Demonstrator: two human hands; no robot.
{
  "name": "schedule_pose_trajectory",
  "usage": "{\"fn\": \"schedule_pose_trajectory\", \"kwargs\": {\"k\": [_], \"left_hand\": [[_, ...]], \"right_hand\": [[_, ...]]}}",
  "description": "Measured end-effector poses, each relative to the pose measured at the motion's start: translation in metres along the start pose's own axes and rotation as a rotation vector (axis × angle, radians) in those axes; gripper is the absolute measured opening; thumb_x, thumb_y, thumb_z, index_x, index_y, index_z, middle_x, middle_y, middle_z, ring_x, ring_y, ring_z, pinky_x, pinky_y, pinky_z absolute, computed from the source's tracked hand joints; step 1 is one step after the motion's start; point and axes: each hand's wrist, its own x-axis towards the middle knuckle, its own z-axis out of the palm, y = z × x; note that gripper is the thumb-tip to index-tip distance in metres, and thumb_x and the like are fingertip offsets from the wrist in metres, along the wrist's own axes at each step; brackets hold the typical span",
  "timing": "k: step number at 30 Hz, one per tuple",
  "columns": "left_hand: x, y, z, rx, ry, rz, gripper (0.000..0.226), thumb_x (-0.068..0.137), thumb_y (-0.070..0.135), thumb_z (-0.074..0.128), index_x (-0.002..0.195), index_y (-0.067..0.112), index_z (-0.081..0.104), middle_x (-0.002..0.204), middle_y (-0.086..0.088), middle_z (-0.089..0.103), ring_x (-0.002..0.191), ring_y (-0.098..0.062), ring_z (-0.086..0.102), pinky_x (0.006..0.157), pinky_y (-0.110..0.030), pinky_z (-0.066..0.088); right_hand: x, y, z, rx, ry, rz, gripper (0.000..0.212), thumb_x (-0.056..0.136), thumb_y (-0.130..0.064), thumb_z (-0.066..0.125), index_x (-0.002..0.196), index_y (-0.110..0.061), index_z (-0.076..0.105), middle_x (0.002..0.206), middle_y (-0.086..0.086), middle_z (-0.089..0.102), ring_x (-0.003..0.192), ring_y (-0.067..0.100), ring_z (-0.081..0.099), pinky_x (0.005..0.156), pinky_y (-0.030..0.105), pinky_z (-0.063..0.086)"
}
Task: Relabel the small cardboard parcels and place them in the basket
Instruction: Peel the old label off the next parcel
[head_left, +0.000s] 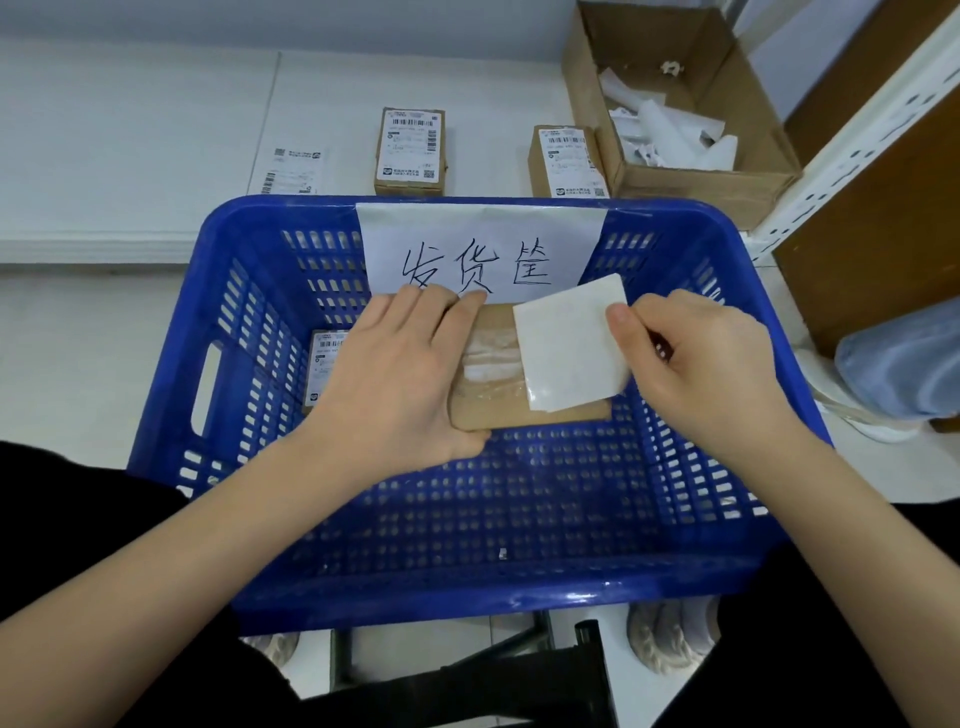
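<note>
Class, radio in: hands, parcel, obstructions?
Left hand grips parcel over basket. Right hand pinches white label sheet, partly peeled. Nothing blocking.

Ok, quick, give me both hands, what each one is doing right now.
Left hand: grips the parcel over the basket.
Right hand: pinches the white label sheet by its edge.

Packing room: labelled parcels (411, 150), shelving (852, 140).

White surface (130, 130) with two labelled parcels (410, 150), loose label sheet (291, 170), open carton (675, 104).
</note>
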Motion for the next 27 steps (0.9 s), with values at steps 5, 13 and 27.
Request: {"fn": "schedule_pose_trajectory", "kwargs": {"k": [5,13,27], "left_hand": [[0.002,-0.004,0.000,0.040,0.005,-0.011,0.095,0.050,0.056,0.059,0.123,-0.003,0.055,0.101,-0.014,0.059,0.087,-0.032,0.055,0.082,-0.035,0.031],[0.004,-0.005,0.001,0.099,-0.018,0.009,0.102,0.039,0.050,0.081,0.122,-0.005,0.057,0.100,-0.016,0.060,0.086,-0.033,0.056,0.081,-0.035,0.030],[0.005,0.002,0.000,0.112,-0.012,0.057,0.102,0.037,0.046,0.080,0.121,-0.007,0.057,0.098,-0.017,0.060,0.085,-0.035,0.059,0.080,-0.037,0.032]], "right_hand": [[0.001,-0.014,-0.002,0.606,-0.077,0.124,0.017,0.096,-0.027,0.052,0.100,-0.038,0.063,0.089,-0.019,0.070,0.091,0.010,0.065,0.072,0.023,0.053],[-0.001,-0.022,-0.004,0.744,-0.422,0.139,0.020,0.074,-0.037,0.062,0.093,-0.037,0.070,0.095,-0.009,0.072,0.091,0.012,0.063,0.080,0.022,0.051],[0.003,-0.016,0.001,0.483,-0.380,0.303,0.018,0.079,-0.008,0.071,0.078,-0.020,0.058,0.064,0.000,0.063,0.058,0.009,0.048,0.059,0.016,0.041]]}}
